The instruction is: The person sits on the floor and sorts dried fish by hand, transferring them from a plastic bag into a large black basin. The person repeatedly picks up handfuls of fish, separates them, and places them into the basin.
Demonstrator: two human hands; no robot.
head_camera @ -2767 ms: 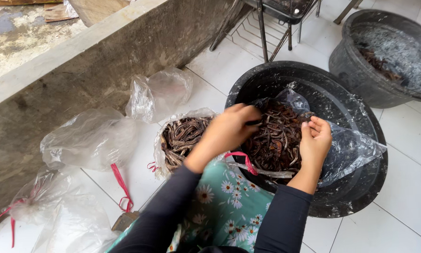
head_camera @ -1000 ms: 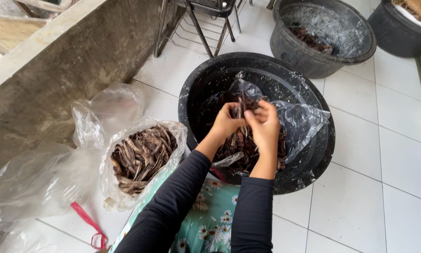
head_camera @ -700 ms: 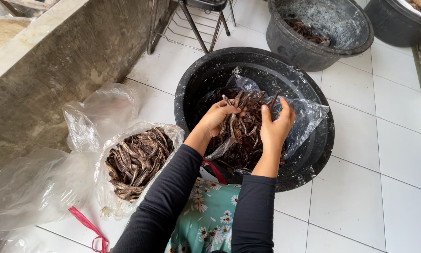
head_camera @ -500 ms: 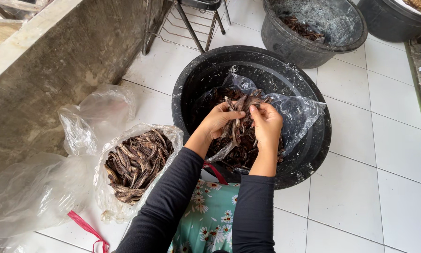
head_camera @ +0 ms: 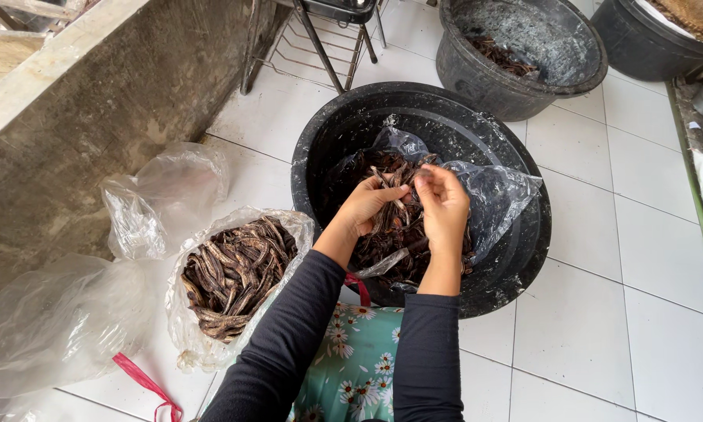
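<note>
Our left hand (head_camera: 365, 206) and right hand (head_camera: 444, 209) both pinch dried brown pods (head_camera: 398, 223) — fingers closed on them, over clear bag (head_camera: 496, 195) inside black tub (head_camera: 351, 125). Second pod-filled bag (head_camera: 238, 270) beside tub, on white tiles.

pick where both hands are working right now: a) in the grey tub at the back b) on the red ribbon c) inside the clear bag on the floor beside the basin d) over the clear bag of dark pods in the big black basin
d: the left hand and right hand meet over the dark pods in the clear bag that sits in the big black basin.
</note>
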